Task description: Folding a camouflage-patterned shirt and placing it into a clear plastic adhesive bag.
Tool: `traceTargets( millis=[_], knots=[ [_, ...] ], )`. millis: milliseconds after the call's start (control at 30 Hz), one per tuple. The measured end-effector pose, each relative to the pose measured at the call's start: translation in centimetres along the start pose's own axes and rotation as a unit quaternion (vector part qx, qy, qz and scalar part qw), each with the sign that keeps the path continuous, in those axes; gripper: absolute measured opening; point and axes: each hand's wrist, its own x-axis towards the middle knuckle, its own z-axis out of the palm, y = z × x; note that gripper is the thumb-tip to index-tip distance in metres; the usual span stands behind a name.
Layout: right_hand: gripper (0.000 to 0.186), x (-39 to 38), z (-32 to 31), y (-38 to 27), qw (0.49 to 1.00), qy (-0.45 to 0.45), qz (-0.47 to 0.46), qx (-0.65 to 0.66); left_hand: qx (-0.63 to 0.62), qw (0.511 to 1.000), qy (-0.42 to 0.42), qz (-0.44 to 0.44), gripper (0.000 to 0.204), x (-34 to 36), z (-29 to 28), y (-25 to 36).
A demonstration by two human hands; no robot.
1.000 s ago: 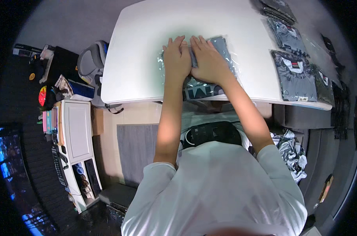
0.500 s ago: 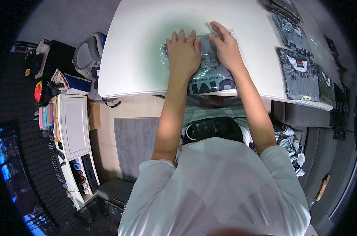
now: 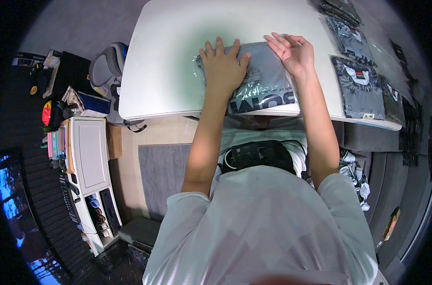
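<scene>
A folded grey shirt with dark printing lies in a clear plastic bag at the near edge of the white table. My left hand rests palm down on its left part, fingers spread. At the bag's right edge my right hand has its palm turned partly up, its fingers stretched out and nothing visible in them. Whether the right fingers touch the plastic, I cannot tell.
Bagged folded shirts lie along the table's right side, with more packs farther back. A grey chair stands left of the table. Nearer on the left is a white cabinet; a grey sofa is at right.
My right hand has slid right across the bag to its edge and turned its palm up. The bag's surface looks flatter. My left hand stays on the left part, thumb spread farther out.
</scene>
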Motion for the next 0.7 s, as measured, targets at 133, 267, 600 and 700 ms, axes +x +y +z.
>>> traceTargets(
  millis=[133, 267, 600, 700],
  knots=[
    [0.053, -2.6, 3.3, 0.7, 0.871, -0.025, -0.263, -0.415, 0.009, 1.000, -0.005, 0.001, 0.058, 0.0, 0.4, -0.1],
    [0.057, -4.7, 5.4, 8.0, 0.635, -0.172, -0.376, -0.652, 0.003, 0.999, -0.027, 0.043, 0.056, 0.0, 1.2, -1.7],
    [0.058, -3.2, 3.1, 8.6, 0.658, -0.124, -0.241, -0.702, -0.009, 0.998, -0.016, 0.059, 0.062, -0.3, 1.1, -1.7],
    [0.059, -3.0, 2.8, 8.8, 0.611, -0.108, -0.272, -0.736, 0.011, 0.998, -0.017, 0.052, 0.061, -0.3, 0.9, -1.7]
  ],
)
